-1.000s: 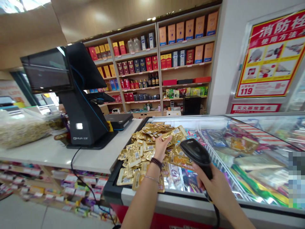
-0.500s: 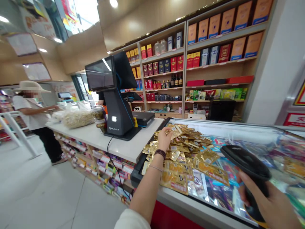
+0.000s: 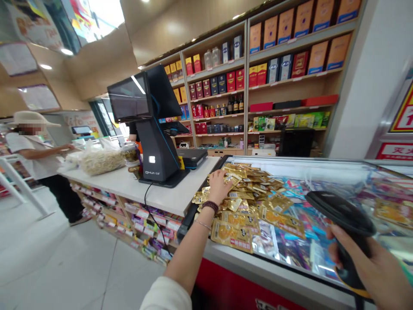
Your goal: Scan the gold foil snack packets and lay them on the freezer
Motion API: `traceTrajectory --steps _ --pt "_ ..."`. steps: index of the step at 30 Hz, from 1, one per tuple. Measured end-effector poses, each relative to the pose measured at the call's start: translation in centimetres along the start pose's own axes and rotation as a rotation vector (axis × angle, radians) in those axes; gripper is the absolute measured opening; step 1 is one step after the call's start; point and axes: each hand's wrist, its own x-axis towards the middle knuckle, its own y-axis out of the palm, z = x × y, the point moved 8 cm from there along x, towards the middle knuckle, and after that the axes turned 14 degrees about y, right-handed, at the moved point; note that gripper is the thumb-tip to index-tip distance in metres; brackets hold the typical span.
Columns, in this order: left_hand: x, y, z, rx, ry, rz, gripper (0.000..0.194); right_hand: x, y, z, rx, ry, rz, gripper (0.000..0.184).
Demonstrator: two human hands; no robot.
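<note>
A heap of shiny gold snack packets (image 3: 253, 183) lies on the glass top of a display freezer (image 3: 318, 165). My left hand (image 3: 219, 186), wearing a dark bead bracelet, rests on the heap's left side. Its fingers are apart over the packets, with the tips partly hidden. Larger gold packets (image 3: 232, 234) lie flat along the near edge, below my left wrist. On the right, my right hand (image 3: 371, 262) is wrapped round the handle of a black barcode scanner (image 3: 342, 211), held above the glass with its head pointing left.
Left of the freezer, a white counter (image 3: 206, 178) carries a black checkout terminal (image 3: 158, 146) and a filled plastic bag (image 3: 101, 160). A cable hangs down its front. A person in a hat (image 3: 34, 146) stands at the far left. Shelves of boxes (image 3: 219, 86) line the back.
My left hand has shifted slightly left and its fingers have spread over the heap. The scanner in my right hand has moved slightly right. The whole view has turned a little.
</note>
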Motion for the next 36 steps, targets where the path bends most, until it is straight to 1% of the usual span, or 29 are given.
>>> traceTrajectory --steps 2,3,4,6,8,10,13,14,16,18,20,21,22,23,24,26,28,30,33,36 --pt "1.1 0.1 -1.5 0.039 0.059 0.001 0.037 0.7 -0.5 -1.3 0.107 0.093 0.095 0.064" --pt "1.8 0.4 -2.6 0.046 0.096 0.002 0.036 1.1 -1.2 -1.8 0.171 0.13 0.117 0.063" --pt "2.7 0.9 -3.8 0.039 0.139 0.005 0.034 1.4 -2.1 -2.1 0.242 0.149 0.113 0.062" --pt "4.7 2.7 -7.1 -0.004 0.234 0.016 0.03 2.2 -4.7 -2.4 0.385 0.155 0.068 0.062" --pt "6.9 5.6 -11.0 -0.076 0.322 0.036 0.029 3.0 -8.0 -2.6 0.511 0.135 -0.004 0.064" --pt "8.8 9.5 -15.3 -0.183 0.378 0.074 0.029 3.7 -11.5 -3.2 0.601 0.11 -0.081 0.062" --pt "10.5 16.8 -22.0 -0.373 0.402 0.172 0.029 4.0 -16.0 -4.7 0.691 0.102 -0.187 0.058" --pt "10.7 19.4 -24.2 -0.422 0.404 0.206 0.03 4.0 -17.2 -5.3 0.724 0.105 -0.223 0.058" --pt "10.2 24.5 -28.4 -0.481 0.41 0.261 0.034 4.0 -18.7 -6.4 0.787 0.114 -0.284 0.061" --pt "9.0 29.3 -31.9 -0.519 0.398 0.312 0.046 4.2 -19.4 -7.3 0.836 0.111 -0.329 0.066" --pt "7.1 33.9 -34.2 -0.565 0.357 0.405 0.069 4.5 -19.7 -8.1 0.847 0.105 -0.348 0.069" --pt "6.0 36.1 -35.1 -0.594 0.335 0.473 0.081 4.7 -19.7 -8.5 0.843 0.104 -0.342 0.071" --pt "4.9 38.0 -35.6 -0.627 0.31 0.537 0.089 5.0 -19.7 -8.8 0.84 0.104 -0.336 0.071" --pt "4.1 39.5 -36.0 -0.662 0.286 0.581 0.092 5.1 -19.8 -9.2 0.838 0.105 -0.33 0.07" --pt "3.5 40.5 -36.1 -0.7 0.266 0.596 0.089 5.3 -19.8 -9.5 0.838 0.108 -0.325 0.069" --pt "3.2 41.6 -35.9 -0.774 0.229 0.563 0.073 5.4 -19.8 -10.1 0.839 0.122 -0.318 0.067" --pt "3.7 41.7 -35.6 -0.829 0.207 0.516 0.057 5.4 -19.7 -10.3 0.838 0.134 -0.309 0.066" --pt "4.4 41.5 -35.4 -0.867 0.185 0.496 0.046 5.2 -19.6 -10.0 0.849 0.121 -0.319 0.066" --pt "5.3 40.4 -34.9 -0.933 0.134 0.466 0.03 4.9 -19.5 -9.2 0.876 0.087 -0.35 0.068" --pt "5.6 38.4 -33.4 -1.013 0.051 0.388 0.02 4.9 -19.3 -8.6 0.883 0.103 -0.361 0.074"
